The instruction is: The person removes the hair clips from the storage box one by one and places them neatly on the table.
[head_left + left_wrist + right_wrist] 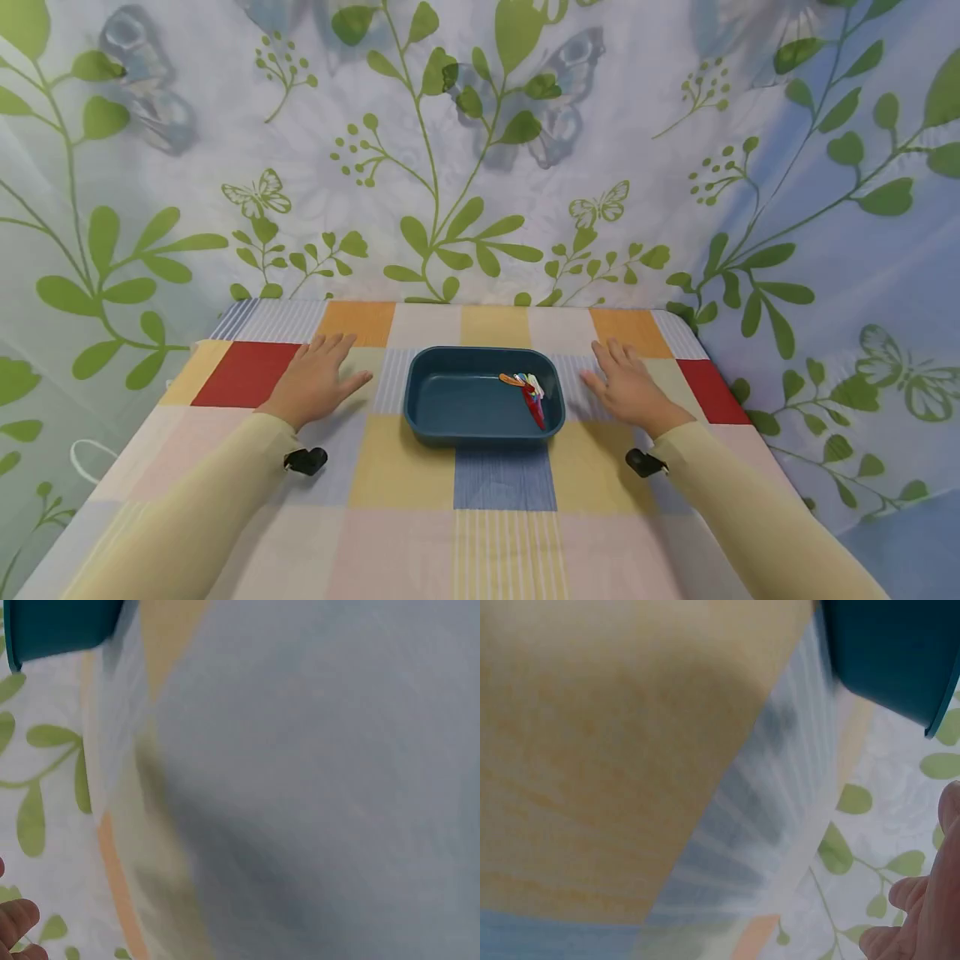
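Note:
A dark teal rectangular tray (450, 439) with raised walls stands in the middle of the table. Inside it, toward the right end, lies a small heap of colourful slim pieces (534, 400), red, orange and pale ones among them; their kind is too small to make out. My left hand (315, 379) is to the left of the tray, palm down, fingers extended and holding nothing. On the other side my right hand (626, 383) is spread the same way, apart from the tray wall. Both wrist views catch fingertips and a corner of the tray.
A patchwork-patterned cloth (405, 550) covers the table. Behind it hangs a curtain (480, 208) printed with green leaves and butterflies. Each wrist carries a small black device, and a white cable (84, 462) loops beside the table's left edge.

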Motion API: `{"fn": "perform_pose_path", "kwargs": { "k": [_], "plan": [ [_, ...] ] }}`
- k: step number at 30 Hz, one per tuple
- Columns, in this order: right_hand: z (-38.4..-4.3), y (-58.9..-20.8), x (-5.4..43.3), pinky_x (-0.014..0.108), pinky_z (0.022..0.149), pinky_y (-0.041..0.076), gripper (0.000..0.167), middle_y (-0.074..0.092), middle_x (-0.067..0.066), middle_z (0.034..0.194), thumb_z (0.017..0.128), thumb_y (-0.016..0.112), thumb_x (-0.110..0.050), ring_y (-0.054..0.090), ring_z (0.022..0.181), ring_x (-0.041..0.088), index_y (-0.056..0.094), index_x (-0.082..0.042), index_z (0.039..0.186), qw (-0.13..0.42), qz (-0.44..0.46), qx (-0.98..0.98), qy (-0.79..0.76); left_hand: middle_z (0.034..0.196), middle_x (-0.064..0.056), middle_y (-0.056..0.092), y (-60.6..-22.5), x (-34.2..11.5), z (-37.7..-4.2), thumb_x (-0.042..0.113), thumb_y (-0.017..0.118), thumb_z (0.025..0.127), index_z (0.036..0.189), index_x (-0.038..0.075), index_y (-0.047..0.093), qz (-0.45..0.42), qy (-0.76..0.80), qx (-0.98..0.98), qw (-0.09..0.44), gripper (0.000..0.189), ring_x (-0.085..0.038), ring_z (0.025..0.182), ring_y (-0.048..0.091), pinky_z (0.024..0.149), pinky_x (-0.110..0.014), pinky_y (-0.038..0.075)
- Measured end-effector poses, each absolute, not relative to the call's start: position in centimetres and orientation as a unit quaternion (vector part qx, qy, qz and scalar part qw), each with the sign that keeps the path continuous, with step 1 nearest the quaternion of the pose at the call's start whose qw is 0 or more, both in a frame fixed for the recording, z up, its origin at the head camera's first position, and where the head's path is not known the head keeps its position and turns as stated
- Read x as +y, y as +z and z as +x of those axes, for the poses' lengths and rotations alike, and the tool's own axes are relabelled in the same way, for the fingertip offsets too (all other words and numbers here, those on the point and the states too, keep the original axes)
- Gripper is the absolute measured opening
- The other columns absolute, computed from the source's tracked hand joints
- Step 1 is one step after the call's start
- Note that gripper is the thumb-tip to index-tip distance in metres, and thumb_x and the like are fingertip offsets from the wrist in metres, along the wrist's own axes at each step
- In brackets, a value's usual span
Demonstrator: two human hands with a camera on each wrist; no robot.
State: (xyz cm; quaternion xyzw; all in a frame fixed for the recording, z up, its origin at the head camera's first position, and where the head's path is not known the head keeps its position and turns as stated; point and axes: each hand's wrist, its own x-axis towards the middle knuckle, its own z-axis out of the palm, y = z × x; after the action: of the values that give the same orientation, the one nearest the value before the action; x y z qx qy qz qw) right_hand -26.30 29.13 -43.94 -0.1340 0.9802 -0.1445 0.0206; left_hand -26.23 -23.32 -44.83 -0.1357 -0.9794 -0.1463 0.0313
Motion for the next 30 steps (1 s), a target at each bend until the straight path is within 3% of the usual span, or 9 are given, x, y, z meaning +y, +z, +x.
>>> {"fn": "perform_pose_path", "kwargs": {
  "k": [6,11,19,30],
  "plan": [
    [-26.3,-44.3,28.4,0.073,0.123,0.012,0.075,0.012,0.039,0.169,0.112,0.046,-0.041,0.006,0.154,0.065,0.022,0.007,0.164,0.03,-0.15,0.976,-0.156,0.166,-0.023,0.039,-43.7,-21.2,-26.1,0.054,0.061,0.102,0.162,0.003,0.036,-0.16,-0.172,-0.971,0.04,0.083,-0.054,0.154,0.028,0.125,-0.068,0.02],
    [-26.0,-44.3,27.3,0.069,0.126,0.011,0.073,0.013,0.035,0.171,0.113,0.045,-0.039,0.008,0.158,0.057,0.019,0.005,0.165,0.043,-0.156,0.97,-0.179,0.167,-0.019,0.04,-42.8,-19.3,-26.1,0.052,0.062,0.103,0.164,0.005,0.035,-0.179,-0.193,-0.964,0.038,0.081,-0.049,0.156,0.029,0.126,-0.063,0.024],
    [-25.3,-44.1,25.5,0.067,0.127,0.01,0.071,0.012,0.032,0.172,0.114,0.04,-0.04,0.007,0.159,0.056,0.017,0.004,0.166,0.063,-0.186,0.958,-0.207,0.164,-0.015,0.046,-41.6,-15.9,-25.9,0.047,0.065,0.103,0.163,0.01,0.037,-0.215,-0.231,-0.948,0.032,0.076,-0.038,0.153,0.041,0.124,-0.056,0.035],
    [-24.9,-44.7,24.3,0.064,0.127,0.019,0.071,0.016,0.032,0.171,0.115,0.041,-0.036,0.017,0.159,0.05,0.014,0.006,0.166,0.079,-0.203,0.951,-0.219,0.162,-0.01,0.05,-40.8,-11.9,-25.7,0.047,0.062,0.105,0.163,0.014,0.039,-0.248,-0.231,-0.941,0.022,0.071,-0.031,0.147,0.052,0.119,-0.051,0.043]
  ]
}}
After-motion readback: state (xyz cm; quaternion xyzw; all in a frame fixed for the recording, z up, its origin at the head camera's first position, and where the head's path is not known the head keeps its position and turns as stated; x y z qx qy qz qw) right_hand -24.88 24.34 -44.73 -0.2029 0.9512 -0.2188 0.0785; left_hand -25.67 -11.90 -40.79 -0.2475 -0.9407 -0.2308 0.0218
